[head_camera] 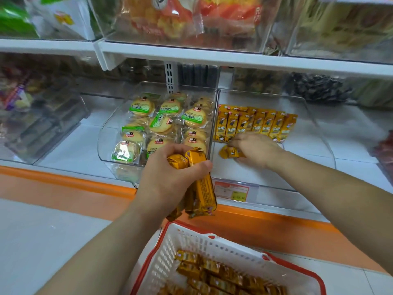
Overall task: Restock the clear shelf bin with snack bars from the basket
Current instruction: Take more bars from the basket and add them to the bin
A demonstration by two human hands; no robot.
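In the clear bin (302,160), right grip (257,150) pinches a bar (227,152); left grip (170,177) clutches bars (204,188).

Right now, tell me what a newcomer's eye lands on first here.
The left hand at centre grips a bundle of golden snack bars above the white basket, itself full of them. To the right, the right hand holds a single bar inside the clear bin, in front of a neat row of bars.

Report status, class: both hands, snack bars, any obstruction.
Left hand grips bundle of bars. Right hand in clear bin, pinching one bar. Nothing blocking.
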